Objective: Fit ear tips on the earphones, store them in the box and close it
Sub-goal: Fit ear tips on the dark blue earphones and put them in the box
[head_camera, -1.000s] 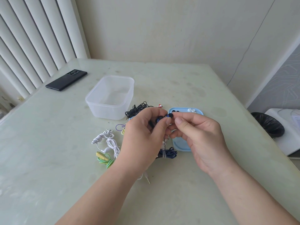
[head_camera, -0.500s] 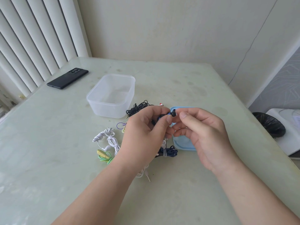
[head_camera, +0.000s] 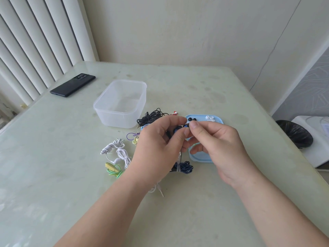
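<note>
Head-worn view, forward and down — close over table (head_camera: pixel 53 175)

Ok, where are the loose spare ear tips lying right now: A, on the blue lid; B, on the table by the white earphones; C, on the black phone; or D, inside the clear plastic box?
A: two black ear tips and a few white ear tips lie on the far part of the blue lid.

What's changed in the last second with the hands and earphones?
Barely anything. The right hand keeps pinching the dark ear tip against the blue earbud that the left hand holds, fingertips only shifting slightly. The box, blue lid, other earphones and phone stayed put.
</note>
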Tool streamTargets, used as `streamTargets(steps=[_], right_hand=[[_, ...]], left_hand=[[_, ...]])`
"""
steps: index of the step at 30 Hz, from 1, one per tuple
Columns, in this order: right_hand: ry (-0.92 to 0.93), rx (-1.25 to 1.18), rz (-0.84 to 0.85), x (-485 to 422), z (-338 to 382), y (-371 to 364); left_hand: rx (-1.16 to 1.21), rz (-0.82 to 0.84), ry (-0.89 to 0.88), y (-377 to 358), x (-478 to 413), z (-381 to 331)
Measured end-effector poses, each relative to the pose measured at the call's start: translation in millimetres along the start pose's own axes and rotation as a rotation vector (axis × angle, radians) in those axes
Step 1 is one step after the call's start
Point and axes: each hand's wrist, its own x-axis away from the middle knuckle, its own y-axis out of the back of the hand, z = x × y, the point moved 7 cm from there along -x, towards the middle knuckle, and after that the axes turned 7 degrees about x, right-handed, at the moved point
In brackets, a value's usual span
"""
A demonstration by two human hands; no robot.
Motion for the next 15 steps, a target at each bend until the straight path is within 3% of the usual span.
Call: streamTargets(steps=[15], right_hand=[[0.025, 0.139, 0.207, 3.6, 6.0, -6.0]], left_hand=[[-0.060, 0.050, 0.037, 1.4, -3.8, 7.1]])
